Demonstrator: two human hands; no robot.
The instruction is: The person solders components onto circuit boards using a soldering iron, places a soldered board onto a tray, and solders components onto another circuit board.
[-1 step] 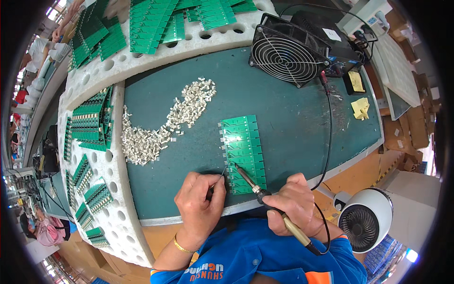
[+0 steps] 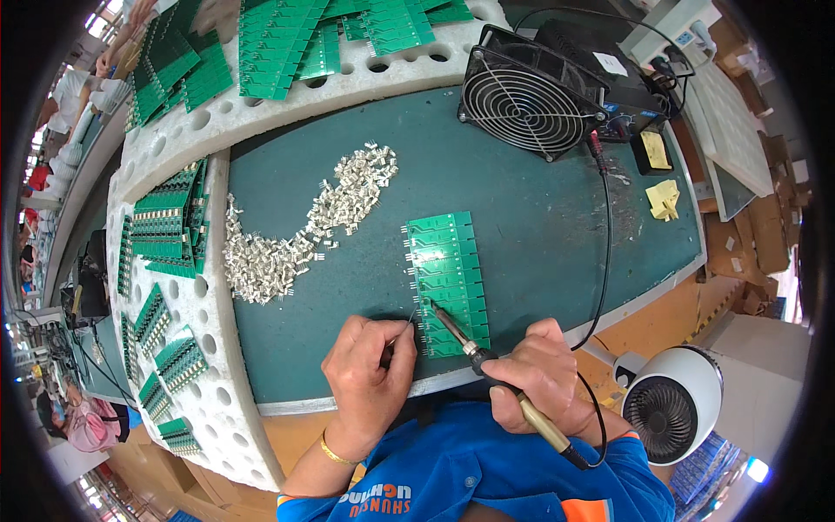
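A green circuit board panel [image 2: 445,274] lies on the green bench mat, with a row of small white connectors along its left edge. My right hand [image 2: 541,374] is closed around the handle of a soldering iron [image 2: 459,334]. The iron's tip meets the panel near its left edge, a little below the middle. My left hand [image 2: 370,365] is pinched on a thin solder wire [image 2: 412,316], whose end points toward the iron's tip. Something dark shows inside the left fist, mostly hidden by the fingers. Left of the panel spreads a pile of small white connectors [image 2: 270,268].
White foam trays [image 2: 217,383] with green boards [image 2: 161,222] border the left and back. A black fan [image 2: 531,100] stands at the back right, beside a soldering station [image 2: 639,117] and yellow sponge [image 2: 663,200]. The iron's cable [image 2: 608,252] curves down the right side. A white fan [image 2: 674,404] sits lower right.
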